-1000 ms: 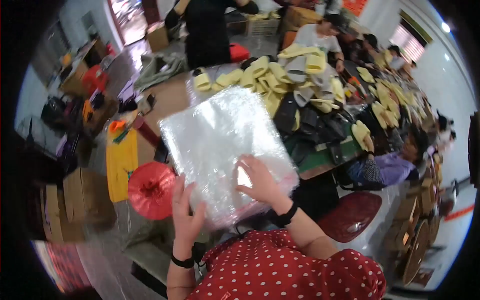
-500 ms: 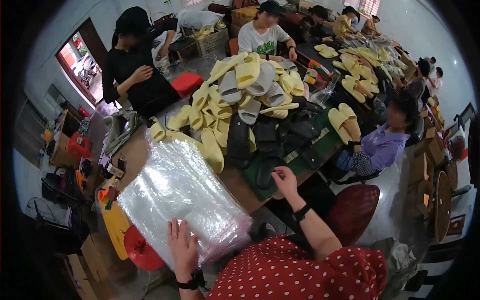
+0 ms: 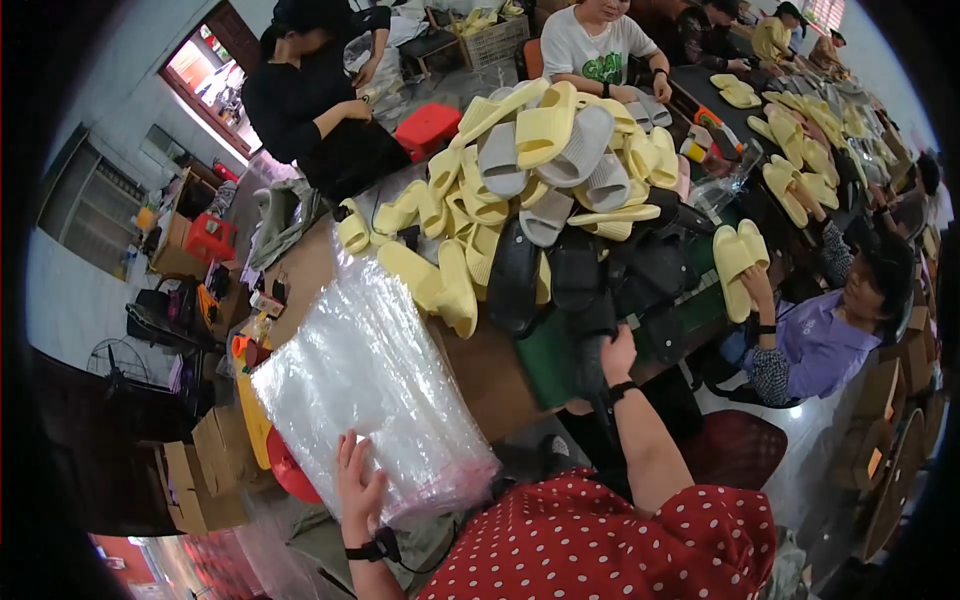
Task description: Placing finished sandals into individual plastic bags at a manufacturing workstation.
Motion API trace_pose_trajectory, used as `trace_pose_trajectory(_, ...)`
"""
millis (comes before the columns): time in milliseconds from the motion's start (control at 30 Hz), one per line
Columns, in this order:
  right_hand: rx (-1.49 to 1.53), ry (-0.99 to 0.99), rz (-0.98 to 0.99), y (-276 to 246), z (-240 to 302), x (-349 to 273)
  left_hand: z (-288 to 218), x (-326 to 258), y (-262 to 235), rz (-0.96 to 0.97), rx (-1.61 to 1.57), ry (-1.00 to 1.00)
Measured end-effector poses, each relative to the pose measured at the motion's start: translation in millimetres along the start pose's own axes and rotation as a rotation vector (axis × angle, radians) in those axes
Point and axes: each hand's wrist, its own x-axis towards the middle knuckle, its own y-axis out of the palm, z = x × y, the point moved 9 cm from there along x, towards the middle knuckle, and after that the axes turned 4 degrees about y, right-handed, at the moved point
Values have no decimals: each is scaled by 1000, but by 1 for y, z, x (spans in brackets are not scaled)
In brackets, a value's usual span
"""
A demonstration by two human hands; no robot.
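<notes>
A stack of clear plastic bags [image 3: 375, 370] with pinkish edges lies across the near side of the table. My left hand [image 3: 360, 478] rests on the stack's near left part, fingers stretched out. Farther right, my right hand [image 3: 618, 358] grips a black slipper [image 3: 590, 372], which looks smeared by motion and hangs at the table's edge. Other black slippers [image 3: 514, 275] lie just beyond that hand. Behind them rises a heap of yellow slippers [image 3: 545, 125] and grey slippers [image 3: 502, 160].
A green mat [image 3: 540, 355] covers part of the table's near edge. A person in purple [image 3: 825, 325] at the right handles a yellow pair. Across the table are a person in white [image 3: 597, 50] and one in black [image 3: 300, 95]. A red chair [image 3: 735, 450] stands near my right arm.
My right hand has taken hold of a black slipper at the table's edge. My left hand stays on the bags. The whole view has shifted, and the person in purple now touches the yellow pair.
</notes>
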Motion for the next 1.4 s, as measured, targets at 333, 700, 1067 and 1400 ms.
trace_pose_trajectory(333,-167,-59,65,-51,-40,76,-3,5,6,34,34,-17)
trace_pose_trajectory(700,-156,-140,262,22,-30,-77,2,-2,-1,4,60,21)
trace_pose_trajectory(1067,-197,-175,-128,-13,-14,-79,3,2,9,86,134,150)
trace_pose_trajectory(1400,657,-586,-209,-184,162,-266,18,-40,-35,167,232,317)
